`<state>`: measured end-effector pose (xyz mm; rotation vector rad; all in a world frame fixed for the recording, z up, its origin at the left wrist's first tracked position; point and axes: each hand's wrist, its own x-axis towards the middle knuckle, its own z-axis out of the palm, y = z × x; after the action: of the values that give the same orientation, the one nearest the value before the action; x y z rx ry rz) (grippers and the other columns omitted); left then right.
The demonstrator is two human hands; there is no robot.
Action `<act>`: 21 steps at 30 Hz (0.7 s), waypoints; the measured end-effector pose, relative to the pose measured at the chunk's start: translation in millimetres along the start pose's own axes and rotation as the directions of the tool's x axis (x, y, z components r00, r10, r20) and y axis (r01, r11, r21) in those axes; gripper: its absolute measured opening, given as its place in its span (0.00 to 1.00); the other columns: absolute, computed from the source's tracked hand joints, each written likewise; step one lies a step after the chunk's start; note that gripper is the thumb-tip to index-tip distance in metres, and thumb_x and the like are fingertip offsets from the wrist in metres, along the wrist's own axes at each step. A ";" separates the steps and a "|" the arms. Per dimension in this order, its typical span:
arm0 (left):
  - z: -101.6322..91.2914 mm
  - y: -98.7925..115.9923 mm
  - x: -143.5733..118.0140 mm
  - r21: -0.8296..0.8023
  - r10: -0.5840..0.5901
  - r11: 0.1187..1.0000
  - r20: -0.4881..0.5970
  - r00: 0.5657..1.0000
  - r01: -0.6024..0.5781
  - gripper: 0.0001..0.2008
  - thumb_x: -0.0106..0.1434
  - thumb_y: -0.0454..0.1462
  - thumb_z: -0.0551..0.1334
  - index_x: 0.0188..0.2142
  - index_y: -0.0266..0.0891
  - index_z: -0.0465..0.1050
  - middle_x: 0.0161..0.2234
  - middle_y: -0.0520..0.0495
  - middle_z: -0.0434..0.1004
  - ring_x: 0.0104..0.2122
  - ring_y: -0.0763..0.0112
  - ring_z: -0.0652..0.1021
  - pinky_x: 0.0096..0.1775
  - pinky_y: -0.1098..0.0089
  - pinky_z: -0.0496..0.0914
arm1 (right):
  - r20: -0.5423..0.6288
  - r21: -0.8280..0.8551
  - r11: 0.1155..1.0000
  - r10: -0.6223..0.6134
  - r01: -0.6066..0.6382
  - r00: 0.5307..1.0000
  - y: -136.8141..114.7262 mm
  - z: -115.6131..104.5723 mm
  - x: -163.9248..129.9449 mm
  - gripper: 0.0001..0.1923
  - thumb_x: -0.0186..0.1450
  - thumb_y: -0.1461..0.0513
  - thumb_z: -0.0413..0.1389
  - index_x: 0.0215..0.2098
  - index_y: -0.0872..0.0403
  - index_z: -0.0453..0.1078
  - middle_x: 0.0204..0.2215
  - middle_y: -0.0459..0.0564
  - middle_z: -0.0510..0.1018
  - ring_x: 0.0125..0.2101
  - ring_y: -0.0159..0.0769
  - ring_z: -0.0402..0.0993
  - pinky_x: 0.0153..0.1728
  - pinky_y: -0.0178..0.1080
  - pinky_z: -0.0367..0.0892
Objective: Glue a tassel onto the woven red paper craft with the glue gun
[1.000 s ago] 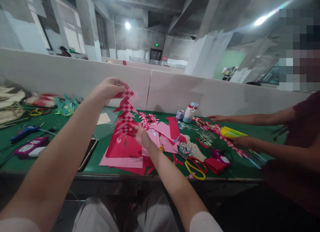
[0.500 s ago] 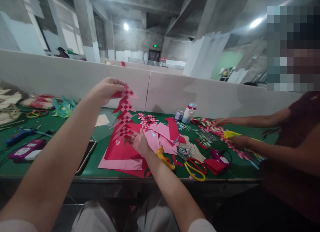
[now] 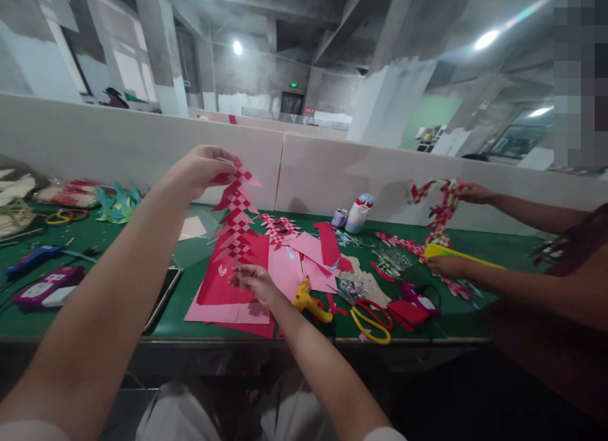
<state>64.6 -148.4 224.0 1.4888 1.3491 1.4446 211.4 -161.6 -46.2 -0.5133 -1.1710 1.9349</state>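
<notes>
Since the earlier frames the right hand [image 3: 254,281] had dropped from the lower part of the woven paper strip [image 3: 236,218] to the sheet of red paper [image 3: 232,277] lying on the table, and the co-worker's far hand [image 3: 474,192] had risen off the table, lifting another woven strip [image 3: 439,208] into the air.

The left hand [image 3: 202,168] was held up high, arm stretched forward from the lower left, fingers pinched closed on the top end of the red-and-white woven paper strip. The strip hung down and slightly rightward from that grip, its lower end reaching the red paper. The right hand lay low with the forearm running in from the bottom centre, fingers loosely curled and pointing left, their tips at the strip's bottom end; whether they actually gripped the strip or only touched it could not be told.

Just right of the right hand lay a yellow glue gun [image 3: 310,301], and beyond it yellow-handled scissors [image 3: 371,319] near the front edge of the green table [image 3: 95,251]. Pink paper sheets [image 3: 294,263] spread under and behind the hand. A white partition wall [image 3: 361,181] closed off the back of the table, with a glue bottle [image 3: 358,214] standing close to it. To the left, a phone [image 3: 166,286] lay just beside the paper pile, with bare green surface between it and a blue tool [image 3: 28,260] farther left. The co-worker's near hand [image 3: 444,265] rested on the table well to the right.
</notes>
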 end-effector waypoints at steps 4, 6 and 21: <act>-3.9 -7.0 7.6 -0.006 0.026 1.000 0.025 0.999 -0.026 0.11 0.46 0.31 0.67 0.32 0.37 0.76 0.29 0.46 0.77 0.32 0.68 0.78 0.39 0.68 0.73 | -0.005 -0.033 0.999 0.019 -0.020 1.000 2.4 -4.8 -1.3 0.20 0.48 0.52 0.70 0.32 0.55 0.76 0.30 0.51 0.81 0.31 0.37 0.79 0.42 0.42 0.71; -4.7 -10.5 11.7 -0.005 0.028 1.000 0.019 0.999 -0.028 0.11 0.45 0.31 0.67 0.31 0.37 0.76 0.29 0.46 0.77 0.31 0.69 0.78 0.38 0.68 0.73 | -0.004 -0.058 0.998 0.034 -0.034 0.999 0.9 -5.8 -3.6 0.22 0.47 0.51 0.70 0.34 0.55 0.76 0.30 0.51 0.81 0.32 0.37 0.79 0.41 0.42 0.71; 20.5 -122.2 90.5 -0.054 -0.182 0.982 -0.051 0.982 0.179 0.11 0.48 0.36 0.71 0.31 0.35 0.75 0.27 0.47 0.75 0.28 0.69 0.76 0.33 0.67 0.72 | -0.224 -0.244 0.933 0.212 -0.265 0.951 -12.6 -36.8 -47.8 0.17 0.57 0.51 0.63 0.29 0.57 0.70 0.20 0.48 0.77 0.18 0.33 0.75 0.16 0.31 0.65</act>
<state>44.2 -27.5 131.7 1.2684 1.4327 1.4021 270.4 -176.5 -56.1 -1.0122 -1.3006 1.8800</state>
